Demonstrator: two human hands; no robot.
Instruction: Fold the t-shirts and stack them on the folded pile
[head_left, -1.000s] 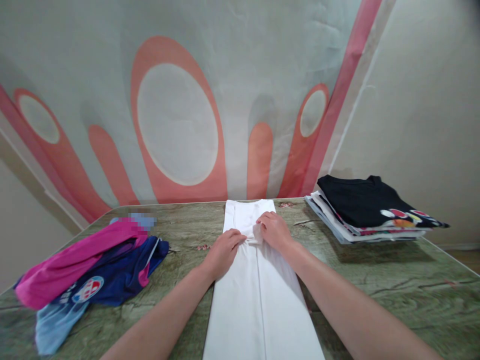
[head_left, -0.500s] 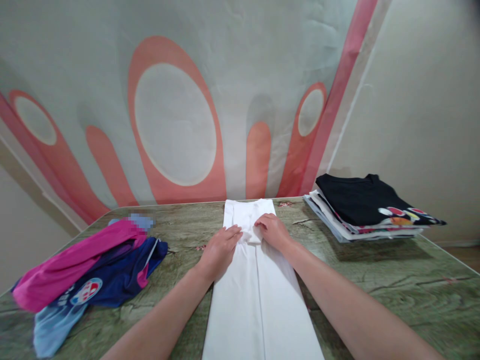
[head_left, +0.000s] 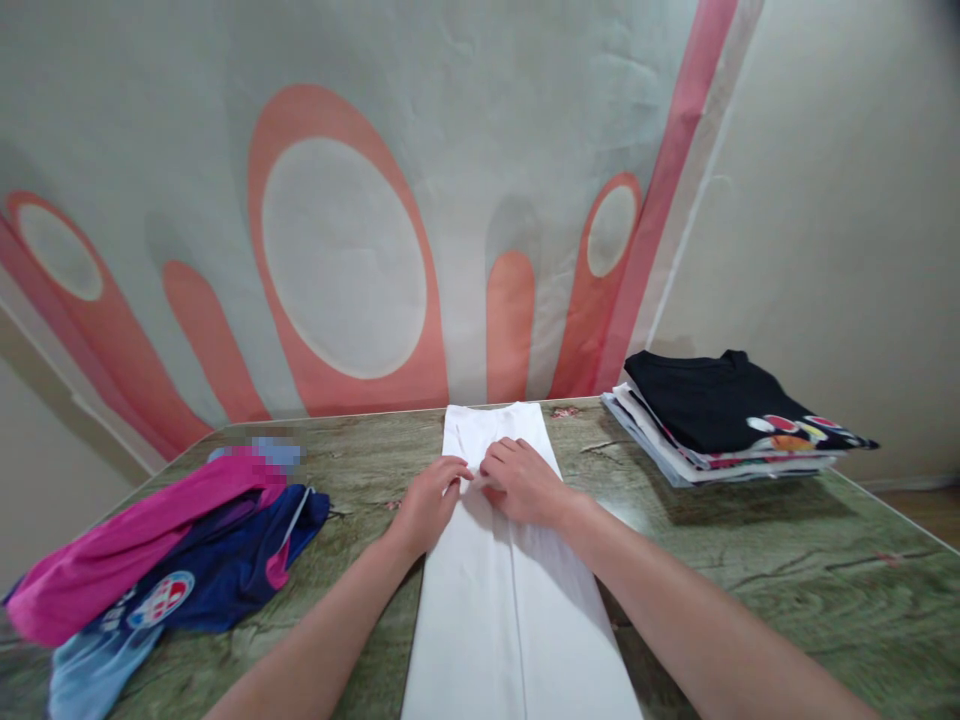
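Note:
A long white garment (head_left: 472,610), its sides folded in to meet along a middle line, runs up the table to the far edge. Near its far end my left hand (head_left: 433,500) pinches the fabric from the left side, thumb and fingertips together. Close beside it, almost touching, my right hand (head_left: 525,482) lies over the cloth with bent fingers gripping a bit of it. Small creases show around the fingertips. The fingers of my right hand partly hide the gathered fabric.
A loose heap of clothes, with a pink garment (head_left: 150,545), a dark blue garment (head_left: 225,580) and a light blue garment (head_left: 101,670), lies at left. At right stands a stack of folded clothes topped by a black T-shirt (head_left: 697,400). Behind the wood-patterned table (head_left: 750,600) hangs a printed backdrop (head_left: 345,250).
My two hands have come closer together; the right hand moved left and now covers more of the garment's middle. The view has shifted slightly.

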